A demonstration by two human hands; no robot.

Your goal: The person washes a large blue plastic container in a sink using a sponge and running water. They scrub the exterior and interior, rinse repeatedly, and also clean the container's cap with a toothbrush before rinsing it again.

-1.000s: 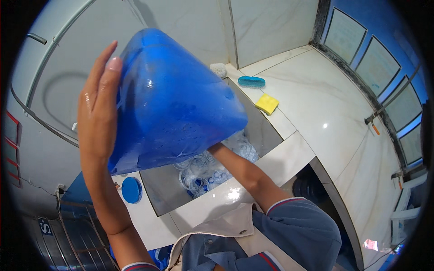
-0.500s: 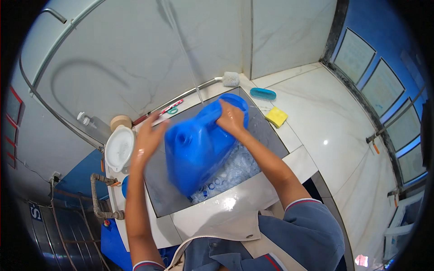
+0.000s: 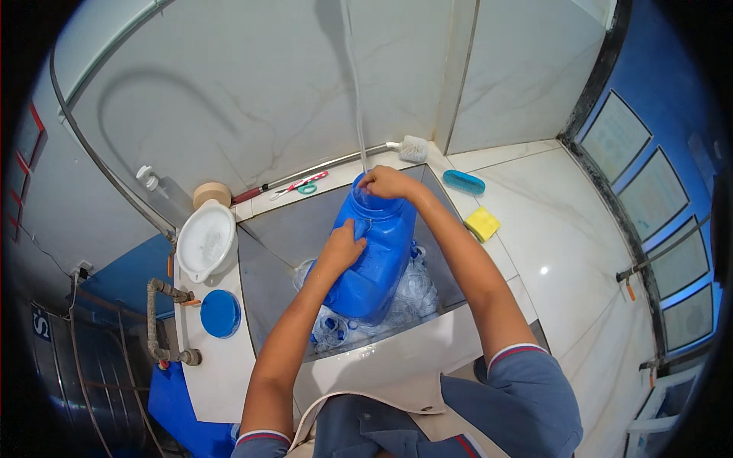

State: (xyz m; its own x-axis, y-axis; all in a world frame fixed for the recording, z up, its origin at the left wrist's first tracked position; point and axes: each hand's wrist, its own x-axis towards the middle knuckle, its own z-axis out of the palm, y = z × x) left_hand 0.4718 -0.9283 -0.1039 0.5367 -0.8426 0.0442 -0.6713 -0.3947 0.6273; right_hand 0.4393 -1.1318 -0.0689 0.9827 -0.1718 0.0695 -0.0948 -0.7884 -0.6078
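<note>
A large blue plastic jug (image 3: 370,278) stands tilted in the grey sink (image 3: 267,252), its wide round mouth toward the wall. My left hand (image 3: 343,248) is closed round the handle on its upper side. At the mouth, my right hand (image 3: 388,185) grips the rim, with its fingertips partly hidden there. A thin stream of water (image 3: 356,99) comes down from above and meets the jug's mouth. Under and around the jug lie several clear plastic bottles (image 3: 416,286), some with blue parts, heaped in the sink.
Left of the sink are a white basin (image 3: 206,243), a blue round lid (image 3: 221,314) and a pump bottle (image 3: 164,195). A long-handled brush (image 3: 413,149) and scissors (image 3: 306,188) lie along the back. On the right are a blue scrub brush (image 3: 463,182) and yellow sponge (image 3: 482,224).
The jug has turned so its mouth points toward the wall, under the stream. My left hand, apart from it before, now grips its handle; my right hand has shifted to the mouth.
</note>
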